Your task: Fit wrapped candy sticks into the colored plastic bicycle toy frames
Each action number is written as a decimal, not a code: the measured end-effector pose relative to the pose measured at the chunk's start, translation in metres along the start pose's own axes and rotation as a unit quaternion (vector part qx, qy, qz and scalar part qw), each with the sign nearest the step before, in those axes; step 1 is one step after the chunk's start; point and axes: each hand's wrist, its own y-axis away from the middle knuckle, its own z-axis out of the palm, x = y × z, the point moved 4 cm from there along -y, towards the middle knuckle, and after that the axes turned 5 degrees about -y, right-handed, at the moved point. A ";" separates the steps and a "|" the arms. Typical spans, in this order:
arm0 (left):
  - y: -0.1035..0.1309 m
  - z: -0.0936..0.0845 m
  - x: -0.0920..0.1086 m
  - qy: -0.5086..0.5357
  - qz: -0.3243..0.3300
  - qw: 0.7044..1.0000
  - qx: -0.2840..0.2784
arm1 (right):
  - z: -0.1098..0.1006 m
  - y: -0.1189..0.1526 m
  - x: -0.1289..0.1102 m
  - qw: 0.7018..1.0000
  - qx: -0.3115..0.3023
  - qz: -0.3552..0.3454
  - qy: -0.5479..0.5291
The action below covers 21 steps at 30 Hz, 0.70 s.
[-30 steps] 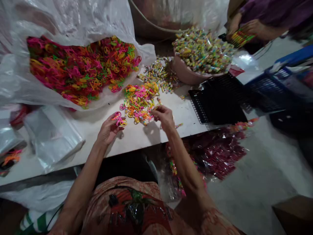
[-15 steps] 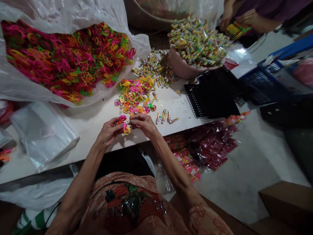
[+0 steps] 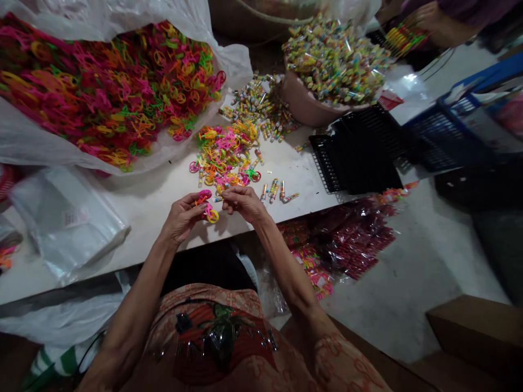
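Over the table's front edge, my left hand (image 3: 182, 216) pinches several small plastic toy bicycles (image 3: 211, 213) in pink, orange and yellow. My right hand (image 3: 242, 203) is just to the right, its thumb and fingertips pressed together. What they hold, if anything, I cannot make out. Between the hands shows a small tube (image 3: 218, 199); whether it touches the toys is unclear. Directly beyond lies a loose pile of bright toy bicycles (image 3: 226, 149). Several clear tubes with coloured filling (image 3: 273, 190) lie to the right of my right hand.
A big plastic bag (image 3: 235, 62) of toy bicycles lies open at back left. A pink basin (image 3: 300, 103) heaped with tubes stands behind, beside black trays (image 3: 359, 158) and a blue basket (image 3: 443, 130). Clear bags (image 3: 69, 212) lie left. Another person's hand (image 3: 427, 19) holds colourful pieces.
My right hand has drawn slightly right, away from the toys in my left hand, its fingers more curled. My left hand keeps its hold. The view has shifted a little.
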 end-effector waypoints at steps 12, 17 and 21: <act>-0.009 -0.006 -0.014 -0.093 0.058 0.989 0.100 | 0.006 0.008 0.009 0.989 0.048 -0.042 0.137; -0.014 -0.005 -0.005 -0.015 0.030 0.998 0.048 | 0.004 -0.002 0.002 0.997 0.020 -0.022 0.070; -0.011 -0.007 0.002 0.001 0.012 1.000 0.004 | 0.006 -0.005 -0.001 0.999 -0.027 -0.009 0.043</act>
